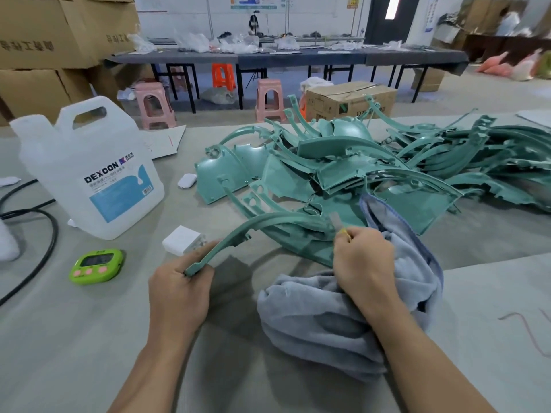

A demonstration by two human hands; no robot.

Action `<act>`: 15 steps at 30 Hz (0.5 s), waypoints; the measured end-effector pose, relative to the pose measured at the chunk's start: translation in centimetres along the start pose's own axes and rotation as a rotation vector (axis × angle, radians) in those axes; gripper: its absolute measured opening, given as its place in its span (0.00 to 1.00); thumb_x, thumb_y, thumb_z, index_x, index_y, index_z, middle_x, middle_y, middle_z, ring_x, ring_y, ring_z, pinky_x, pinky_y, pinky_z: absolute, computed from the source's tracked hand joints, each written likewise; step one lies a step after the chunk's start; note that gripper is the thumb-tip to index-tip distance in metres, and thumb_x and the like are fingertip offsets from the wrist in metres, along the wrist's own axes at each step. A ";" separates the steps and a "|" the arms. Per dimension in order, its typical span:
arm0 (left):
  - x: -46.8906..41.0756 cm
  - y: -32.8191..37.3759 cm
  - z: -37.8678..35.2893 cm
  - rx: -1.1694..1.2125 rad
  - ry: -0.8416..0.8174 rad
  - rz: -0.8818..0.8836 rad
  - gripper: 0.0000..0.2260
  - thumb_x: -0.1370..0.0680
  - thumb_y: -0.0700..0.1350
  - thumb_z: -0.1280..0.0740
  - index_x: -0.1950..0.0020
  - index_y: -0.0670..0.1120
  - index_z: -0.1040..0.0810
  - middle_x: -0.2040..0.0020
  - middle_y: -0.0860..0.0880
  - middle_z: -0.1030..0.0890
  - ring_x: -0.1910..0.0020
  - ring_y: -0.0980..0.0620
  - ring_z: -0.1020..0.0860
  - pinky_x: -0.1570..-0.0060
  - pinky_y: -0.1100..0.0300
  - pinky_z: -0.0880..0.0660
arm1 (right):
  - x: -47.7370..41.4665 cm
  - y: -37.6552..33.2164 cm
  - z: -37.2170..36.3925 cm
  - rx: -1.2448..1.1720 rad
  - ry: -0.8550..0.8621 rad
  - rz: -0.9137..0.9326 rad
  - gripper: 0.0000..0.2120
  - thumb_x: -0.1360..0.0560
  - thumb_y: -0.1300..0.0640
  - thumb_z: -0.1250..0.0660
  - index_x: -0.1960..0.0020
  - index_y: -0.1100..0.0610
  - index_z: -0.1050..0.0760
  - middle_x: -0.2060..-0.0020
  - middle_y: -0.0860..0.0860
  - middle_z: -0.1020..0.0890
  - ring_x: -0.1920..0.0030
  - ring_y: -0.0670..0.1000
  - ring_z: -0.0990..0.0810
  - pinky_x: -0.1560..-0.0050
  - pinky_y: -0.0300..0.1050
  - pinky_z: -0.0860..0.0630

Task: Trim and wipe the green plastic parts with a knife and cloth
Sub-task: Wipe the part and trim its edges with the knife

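This is looking like a factory workshop or packing floor: big cardboard boxes (44, 40) are piling up in the upper left of the frame, and a long dark table (298, 59) across the top middle is carrying clear plastic bags (193, 41), with pink stools (155, 105) and an orange stool (222, 76) standing beneath it. A large heap of green plastic parts (387, 162) is lying across the grey work table (89, 338) at centre right. A big white plastic jug (98, 174) and a green timer (96, 266) are sitting at the left, and printed notices (253, 1) are hanging on the white wall at the top.
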State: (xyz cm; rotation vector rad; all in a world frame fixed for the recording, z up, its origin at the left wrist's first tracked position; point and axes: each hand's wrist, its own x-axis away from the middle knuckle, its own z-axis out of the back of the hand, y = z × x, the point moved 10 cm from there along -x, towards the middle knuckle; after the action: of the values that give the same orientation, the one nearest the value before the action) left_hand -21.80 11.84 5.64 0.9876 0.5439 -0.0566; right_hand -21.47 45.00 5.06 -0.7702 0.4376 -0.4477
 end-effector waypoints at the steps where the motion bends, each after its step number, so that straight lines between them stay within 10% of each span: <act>1: -0.1 -0.7 0.0 0.031 0.025 0.037 0.23 0.29 0.39 0.32 0.42 0.64 0.19 0.63 0.72 0.19 0.64 0.70 0.23 0.67 0.77 0.33 | 0.2 -0.5 0.3 -0.021 0.029 0.030 0.22 0.19 0.56 0.39 0.71 0.57 0.37 0.80 0.49 0.34 0.76 0.48 0.38 0.75 0.46 0.42; 3: -0.2 -2.5 0.1 0.061 0.077 0.136 0.13 0.28 0.37 0.30 0.49 0.50 0.13 0.65 0.67 0.18 0.67 0.67 0.23 0.71 0.75 0.33 | 1.1 -2.9 0.1 -0.081 0.033 0.182 0.20 0.19 0.55 0.38 0.69 0.57 0.34 0.78 0.49 0.32 0.74 0.48 0.33 0.75 0.40 0.39; 8: -0.1 -4.0 0.0 0.111 0.089 0.257 0.10 0.28 0.38 0.29 0.65 0.53 0.19 0.76 0.59 0.27 0.74 0.57 0.33 0.72 0.57 0.33 | 1.5 -3.9 -1.4 -0.114 -0.053 0.205 0.19 0.18 0.53 0.39 0.67 0.56 0.31 0.77 0.49 0.30 0.75 0.48 0.34 0.73 0.42 0.39; 15: -0.2 -3.2 -0.3 0.013 0.063 0.173 0.09 0.27 0.34 0.29 0.59 0.47 0.14 0.74 0.60 0.24 0.72 0.61 0.26 0.72 0.69 0.33 | 1.2 -3.5 -0.5 -0.159 -0.010 0.186 0.21 0.19 0.54 0.38 0.70 0.56 0.34 0.79 0.49 0.30 0.75 0.50 0.32 0.74 0.44 0.39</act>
State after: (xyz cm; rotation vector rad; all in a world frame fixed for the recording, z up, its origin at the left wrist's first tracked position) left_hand -23.02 10.26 3.17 1.0483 0.5140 0.1254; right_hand -21.54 41.87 7.07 -0.8757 0.5345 -0.2372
